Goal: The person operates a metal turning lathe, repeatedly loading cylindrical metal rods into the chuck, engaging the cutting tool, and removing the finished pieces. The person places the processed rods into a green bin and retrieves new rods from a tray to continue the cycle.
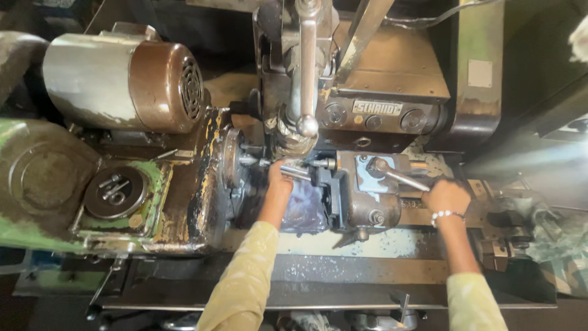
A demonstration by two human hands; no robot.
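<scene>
**Both hands on an oily lathe, hemmed in by metal**

Worn lathe bed (367, 242) across the middle, grey and paint-chipped, speckled with pale chips and stained with oil. Dim workshop all round; dark floor along the near edge, dark cabinet at far right.

Left hand (279, 179) closed round a thin metal rod (300, 173) just right of the round chuck (231, 160), above a bluish plastic sheet (304, 208). Right hand (447, 195) wrapped shut on the end of a steel lever (399, 175) running left to the tool block (367, 190). Beaded bracelet (446, 215) at that wrist; yellow sleeves on both arms.

Tight quarters: brown-capped motor (131, 79) far left, green housing (37, 178) beside it, upright handle with ball end (307, 73) directly beyond the left hand, grey headstock (392, 86) behind. Open room only toward the near side, where the forearms enter over the bed's front rail (343, 297). Crumpled cloth (560, 245) at the right edge.
</scene>
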